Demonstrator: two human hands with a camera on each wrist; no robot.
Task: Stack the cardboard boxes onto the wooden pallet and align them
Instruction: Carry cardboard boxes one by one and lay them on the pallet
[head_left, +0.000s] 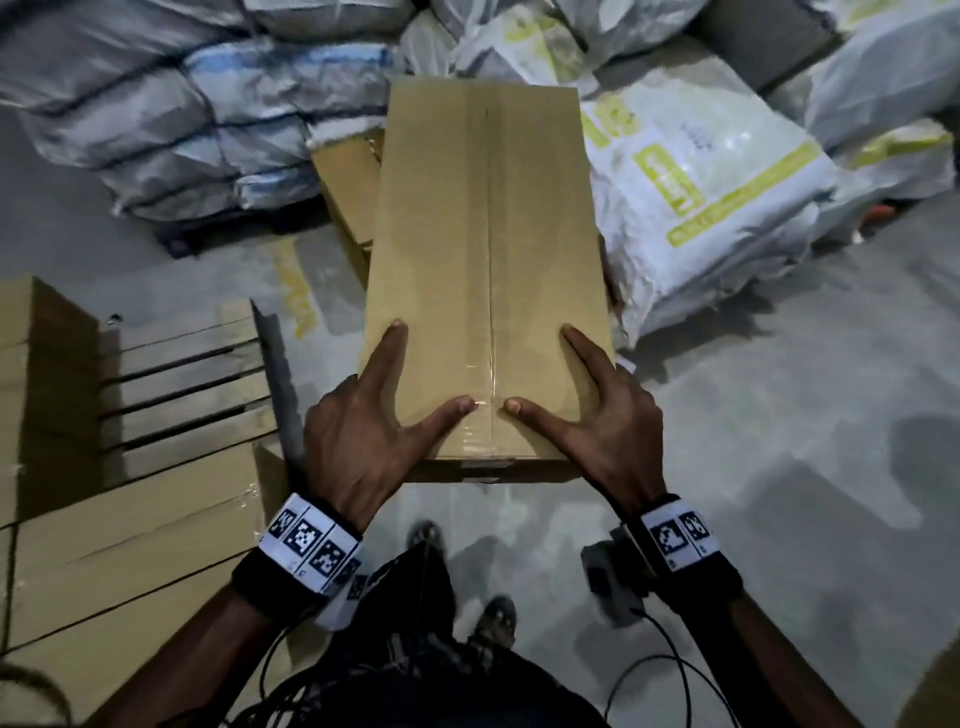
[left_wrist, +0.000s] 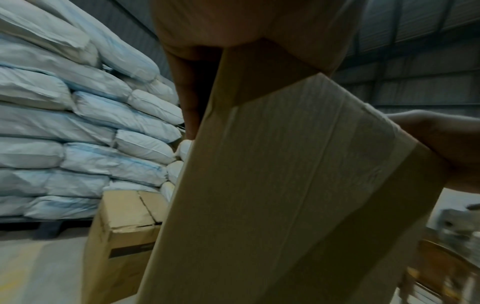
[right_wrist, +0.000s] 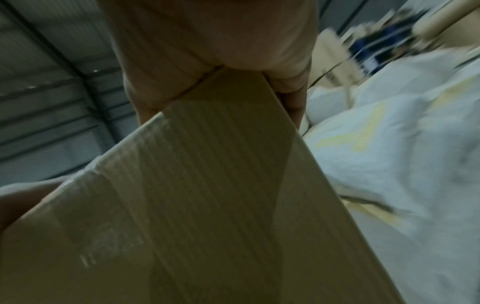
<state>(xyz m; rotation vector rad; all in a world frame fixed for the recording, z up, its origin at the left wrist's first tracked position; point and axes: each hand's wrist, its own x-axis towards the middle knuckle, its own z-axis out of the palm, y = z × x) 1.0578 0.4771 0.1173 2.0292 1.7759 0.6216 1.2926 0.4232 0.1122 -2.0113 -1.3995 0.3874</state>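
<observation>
A long taped cardboard box (head_left: 483, 260) is held lengthwise over the floor, its near end at my hands. My left hand (head_left: 387, 410) grips the near left corner, thumb and forefinger spread on top and the other fingers down the side. My right hand (head_left: 582, 410) grips the near right corner the same way. The left wrist view shows the box's end (left_wrist: 272, 185) with my fingers (left_wrist: 189, 92) along its side. The right wrist view is filled by the box (right_wrist: 194, 205). The wooden pallet (head_left: 182, 389) lies to my left, with flat cardboard boxes (head_left: 130, 530) on it.
Another cardboard box (head_left: 348, 192) stands on the floor beyond the held one, also seen as a box (left_wrist: 124, 236) in the left wrist view. Stacked grey sacks (head_left: 182, 114) fill the far left and white-and-green bags (head_left: 701, 208) the right. Bare concrete floor (head_left: 779, 467) spreads to my right.
</observation>
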